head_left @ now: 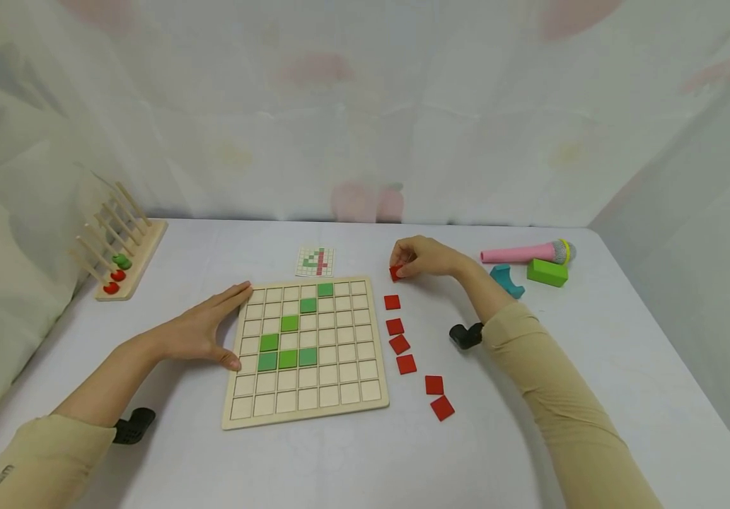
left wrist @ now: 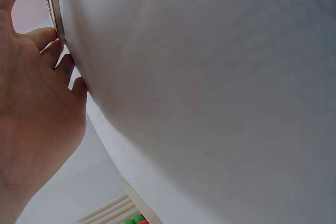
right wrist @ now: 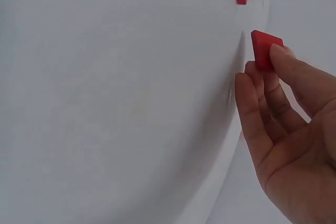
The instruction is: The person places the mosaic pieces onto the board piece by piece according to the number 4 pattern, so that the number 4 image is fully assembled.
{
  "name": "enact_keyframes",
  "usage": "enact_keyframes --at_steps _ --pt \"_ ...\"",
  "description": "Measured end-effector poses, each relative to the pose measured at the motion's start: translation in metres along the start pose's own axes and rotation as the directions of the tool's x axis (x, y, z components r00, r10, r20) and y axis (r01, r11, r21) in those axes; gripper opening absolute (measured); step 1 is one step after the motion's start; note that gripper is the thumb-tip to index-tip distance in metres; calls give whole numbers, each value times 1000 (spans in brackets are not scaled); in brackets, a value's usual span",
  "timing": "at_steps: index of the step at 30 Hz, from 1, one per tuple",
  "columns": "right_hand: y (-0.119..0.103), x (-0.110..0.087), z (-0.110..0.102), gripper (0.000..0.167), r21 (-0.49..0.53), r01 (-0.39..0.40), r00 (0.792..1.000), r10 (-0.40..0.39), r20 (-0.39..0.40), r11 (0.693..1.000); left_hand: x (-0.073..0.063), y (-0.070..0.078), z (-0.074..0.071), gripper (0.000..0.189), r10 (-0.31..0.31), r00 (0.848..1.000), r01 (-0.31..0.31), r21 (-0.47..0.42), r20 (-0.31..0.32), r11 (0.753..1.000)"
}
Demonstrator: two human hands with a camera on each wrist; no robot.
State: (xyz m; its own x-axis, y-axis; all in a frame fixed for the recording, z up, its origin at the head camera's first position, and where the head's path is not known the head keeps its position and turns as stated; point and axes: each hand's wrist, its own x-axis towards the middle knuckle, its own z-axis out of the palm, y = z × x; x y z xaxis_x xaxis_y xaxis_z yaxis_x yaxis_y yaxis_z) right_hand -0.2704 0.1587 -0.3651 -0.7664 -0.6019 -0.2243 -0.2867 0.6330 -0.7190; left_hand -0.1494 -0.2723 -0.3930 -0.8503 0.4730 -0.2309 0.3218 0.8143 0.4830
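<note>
A wooden grid board lies on the table, with several green square tiles set in its cells. My left hand touches the board's left edge, thumb and fingers spread along it. In the left wrist view, the fingertips meet the board's side. To the right of the board, my right hand pinches a red square tile between thumb and fingers. Several more red tiles lie in a loose column between the board and my right forearm.
A small pattern card lies behind the board. At the far left stands a wooden peg rack with red and green beads. On the right are a pink toy microphone, a green block and a teal curved piece.
</note>
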Motion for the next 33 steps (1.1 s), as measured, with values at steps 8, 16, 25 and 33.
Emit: enact_keyframes --at_steps 8,16,25,33 --pt "-19 11 7 14 71 17 1000 -15 -19 997 1 -1 0 139 -2 1000 2 -6 4 1000" --pt "-41 23 21 13 109 34 999 -34 -4 993 1 0 0 139 -1 1000 1 -7 2 1000" --pt "-55 39 40 14 101 80 997 -80 -1 992 1 1 0 138 -2 1000 2 4 -1 1000" --pt "-66 47 54 9 95 85 995 -89 40 992 2 2 -1 139 0 1000 0 -4 1 1000"
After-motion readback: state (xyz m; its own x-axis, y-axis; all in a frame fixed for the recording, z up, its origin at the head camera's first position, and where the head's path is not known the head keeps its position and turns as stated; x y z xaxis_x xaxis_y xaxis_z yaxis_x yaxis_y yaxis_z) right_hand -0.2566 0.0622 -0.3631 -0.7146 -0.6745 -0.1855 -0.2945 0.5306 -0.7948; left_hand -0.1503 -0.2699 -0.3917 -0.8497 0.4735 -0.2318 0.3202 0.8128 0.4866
